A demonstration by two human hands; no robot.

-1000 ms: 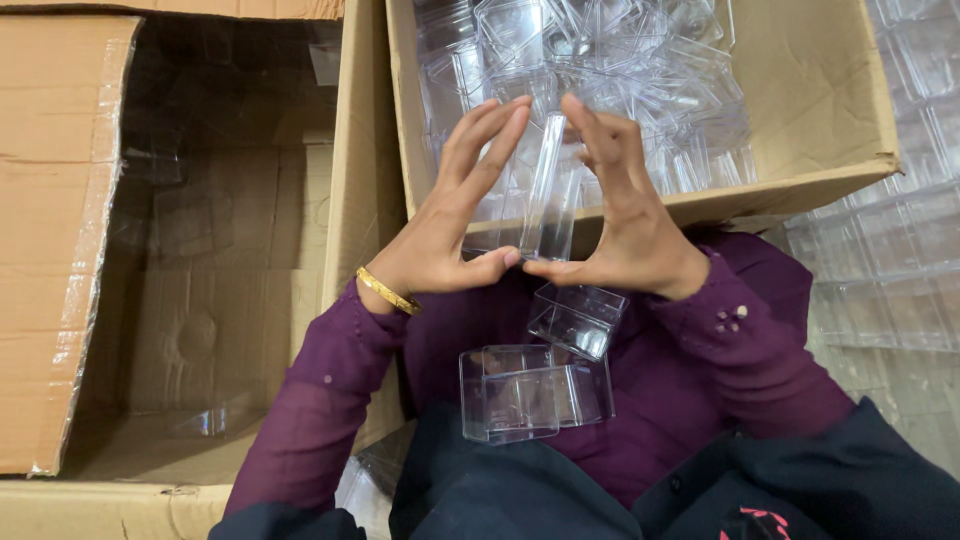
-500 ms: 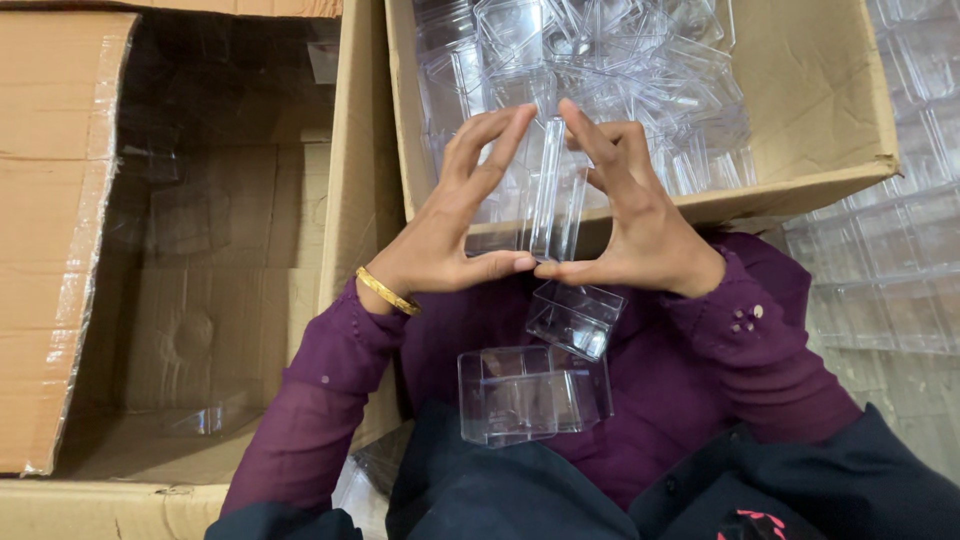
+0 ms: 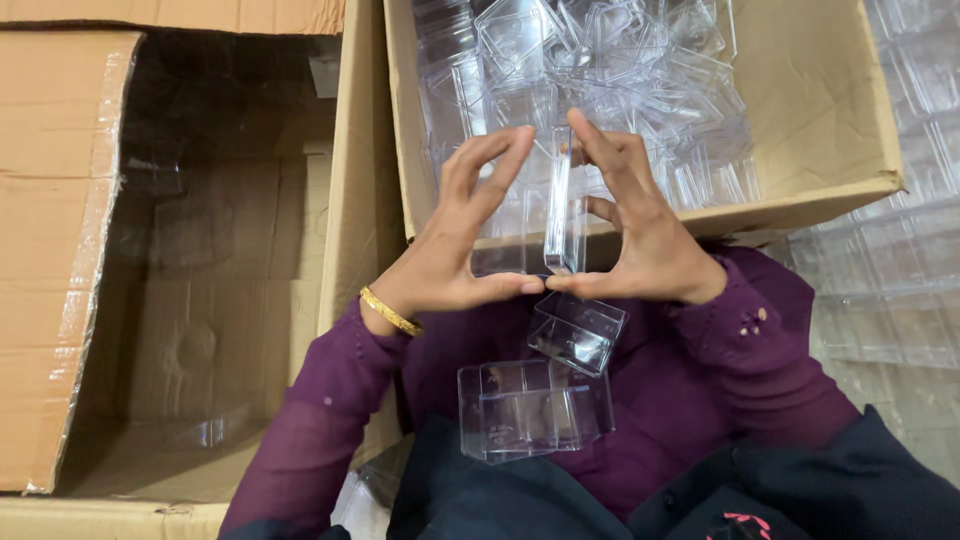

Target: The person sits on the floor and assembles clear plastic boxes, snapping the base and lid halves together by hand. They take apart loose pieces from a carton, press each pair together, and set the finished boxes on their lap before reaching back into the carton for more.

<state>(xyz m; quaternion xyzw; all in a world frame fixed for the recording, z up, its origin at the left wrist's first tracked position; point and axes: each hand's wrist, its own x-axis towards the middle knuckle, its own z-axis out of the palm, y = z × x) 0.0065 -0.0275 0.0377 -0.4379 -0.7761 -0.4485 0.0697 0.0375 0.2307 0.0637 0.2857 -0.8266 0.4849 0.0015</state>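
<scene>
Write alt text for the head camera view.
Both hands, left hand and right hand, hold a clear plastic box piece upright between them. Two more clear boxes rest on the lap, between a cardboard box of clear pieces and a nearly empty carton.

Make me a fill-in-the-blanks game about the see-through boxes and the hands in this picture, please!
1. Both hands, the left hand and the right hand, hold one clear plastic piece between their ____.
2. The gold bangle sits on the ____ wrist.
3. The cardboard box ahead is filled with clear plastic ____.
4. The two clear boxes below the hands rest on the person's ____.

Missing words: fingertips; left; boxes; lap
</scene>
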